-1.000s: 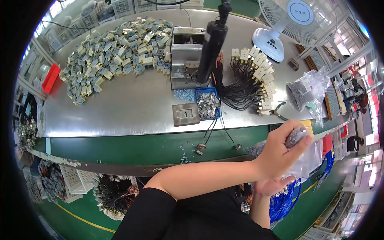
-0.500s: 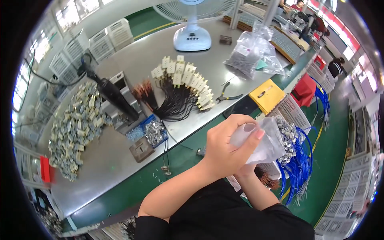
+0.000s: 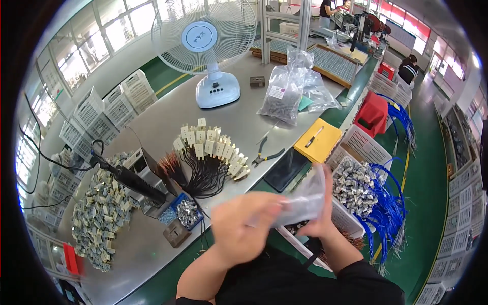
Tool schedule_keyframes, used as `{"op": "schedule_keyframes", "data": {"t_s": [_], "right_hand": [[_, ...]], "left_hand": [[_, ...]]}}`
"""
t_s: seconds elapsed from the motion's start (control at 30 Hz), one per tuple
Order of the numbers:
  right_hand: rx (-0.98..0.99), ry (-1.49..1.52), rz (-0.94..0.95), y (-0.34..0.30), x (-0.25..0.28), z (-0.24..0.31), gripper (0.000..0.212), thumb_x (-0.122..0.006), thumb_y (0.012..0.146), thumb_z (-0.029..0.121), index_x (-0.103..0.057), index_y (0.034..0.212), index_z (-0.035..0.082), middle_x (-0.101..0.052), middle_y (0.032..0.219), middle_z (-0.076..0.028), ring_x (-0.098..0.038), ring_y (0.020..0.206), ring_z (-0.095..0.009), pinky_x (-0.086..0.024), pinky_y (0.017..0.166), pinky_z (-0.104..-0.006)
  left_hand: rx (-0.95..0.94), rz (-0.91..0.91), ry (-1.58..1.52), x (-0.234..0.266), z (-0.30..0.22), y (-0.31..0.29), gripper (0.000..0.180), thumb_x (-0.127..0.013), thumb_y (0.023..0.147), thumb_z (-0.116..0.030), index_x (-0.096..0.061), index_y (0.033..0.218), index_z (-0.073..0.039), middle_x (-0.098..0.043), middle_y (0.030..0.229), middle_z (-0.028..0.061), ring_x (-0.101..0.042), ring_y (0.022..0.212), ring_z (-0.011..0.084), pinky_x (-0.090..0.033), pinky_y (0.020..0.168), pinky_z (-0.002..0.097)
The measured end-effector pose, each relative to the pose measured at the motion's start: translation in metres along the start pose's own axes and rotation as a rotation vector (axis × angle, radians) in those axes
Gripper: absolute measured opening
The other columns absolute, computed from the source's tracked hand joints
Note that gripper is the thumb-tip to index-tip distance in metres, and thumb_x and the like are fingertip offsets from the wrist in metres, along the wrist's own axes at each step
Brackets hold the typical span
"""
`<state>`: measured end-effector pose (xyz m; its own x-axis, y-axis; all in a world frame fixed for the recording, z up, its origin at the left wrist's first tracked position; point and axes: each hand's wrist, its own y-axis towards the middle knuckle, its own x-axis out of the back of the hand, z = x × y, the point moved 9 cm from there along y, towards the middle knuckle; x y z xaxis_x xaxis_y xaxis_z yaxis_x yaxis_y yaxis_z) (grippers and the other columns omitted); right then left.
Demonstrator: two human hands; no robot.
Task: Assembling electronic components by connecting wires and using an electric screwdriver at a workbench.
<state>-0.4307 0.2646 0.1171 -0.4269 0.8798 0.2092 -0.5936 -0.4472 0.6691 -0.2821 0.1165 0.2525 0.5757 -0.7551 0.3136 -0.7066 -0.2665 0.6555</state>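
Note:
A crumpled clear plastic bag (image 3: 306, 201) is stretched between my two hands above the front edge of the bench. My left hand (image 3: 244, 226), smeared by motion, pinches its left end. Against the right end rests my right hand (image 3: 325, 216), its fingers pointing up along the plastic and its thumb toward me. Whether anything lies inside the bag is hard to make out. Just beyond the hands is a dark flat phone-like slab (image 3: 286, 170). Below and right of them stands a white crate (image 3: 351, 223) holding metal-ended parts on blue cables (image 3: 381, 203).
On the bench lie a fanned bundle of black wires with cream connectors (image 3: 208, 147), pliers (image 3: 267, 152), a heap of small connectors (image 3: 99, 218) and a yellow pad (image 3: 318, 140). A blue fan (image 3: 217, 89) and bagged parts (image 3: 284, 91) stand farther back. A black upright tool (image 3: 137, 183) leans at left.
The head view has tilted up, showing more of the room. My left hand has moved left, away from the right, and the bag now spans between them.

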Motion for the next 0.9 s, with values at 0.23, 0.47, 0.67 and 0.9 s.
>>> {"op": "schedule_keyframes", "data": {"t_s": [0.23, 0.47, 0.67, 0.9], "right_hand": [[-0.134, 0.487, 0.358, 0.035, -0.067, 0.002, 0.033, -0.085, 0.085, 0.024, -0.074, 0.103, -0.001, -0.074, 0.093, -0.011, -0.070, 0.083, -0.020, -0.055, 0.076, -0.0339], [-0.479, 0.258, -0.114, 0.195, -0.071, -0.081, 0.018, -0.070, 0.099, 0.015, -0.072, 0.112, 0.002, -0.073, 0.101, -0.006, -0.066, 0.086, -0.014, -0.054, 0.073, -0.0327], [-0.645, 0.796, -0.548, 0.312, -0.123, -0.243, 0.032, -0.069, 0.094, 0.003, -0.065, 0.125, -0.004, -0.070, 0.114, -0.013, -0.069, 0.100, -0.026, -0.055, 0.085, -0.0404], [-0.260, 0.410, -0.565, 0.412, -0.144, -0.328, 0.041, -0.071, 0.085, -0.001, -0.064, 0.125, -0.005, -0.070, 0.118, -0.013, -0.067, 0.097, -0.023, -0.055, 0.084, -0.0384]], "left_hand": [[0.005, 0.089, -0.033, -0.025, 0.019, -0.007, 0.024, -0.074, 0.093, -0.011, -0.074, 0.111, 0.004, -0.077, 0.105, 0.0172, -0.076, 0.090, 0.0315, -0.059, 0.081, 0.0367], [-0.028, -0.023, 0.331, 0.082, 0.015, -0.086, 0.038, -0.079, 0.088, -0.028, -0.073, 0.108, 0.004, -0.074, 0.114, 0.0205, -0.072, 0.106, 0.0363, -0.057, 0.092, 0.0424], [0.387, -0.230, 0.411, 0.162, 0.054, -0.210, 0.019, -0.073, 0.091, -0.020, -0.074, 0.091, -0.001, -0.077, 0.098, 0.0150, -0.074, 0.086, 0.0293, -0.058, 0.080, 0.0358], [0.583, -0.675, 0.473, 0.226, 0.049, -0.280, 0.023, -0.060, 0.102, -0.014, -0.067, 0.090, 0.004, -0.069, 0.087, 0.0145, -0.067, 0.078, 0.0225, -0.053, 0.077, 0.0332]]}}
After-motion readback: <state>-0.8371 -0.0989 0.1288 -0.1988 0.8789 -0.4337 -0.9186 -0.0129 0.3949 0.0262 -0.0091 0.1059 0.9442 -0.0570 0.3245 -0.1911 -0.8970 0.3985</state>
